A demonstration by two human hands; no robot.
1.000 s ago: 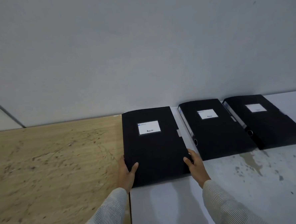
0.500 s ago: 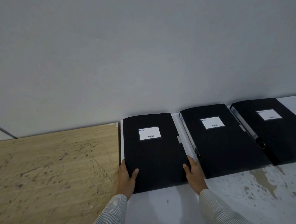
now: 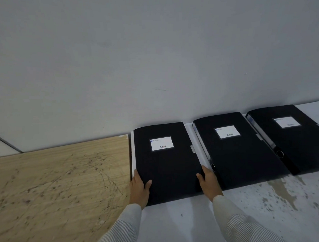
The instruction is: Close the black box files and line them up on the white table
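I have slid the left box file further onto the white desk, my left hand and right hand gripping its near corners, nearly level with the two closed files beside it.

Likely an office: labelled box files on a table.
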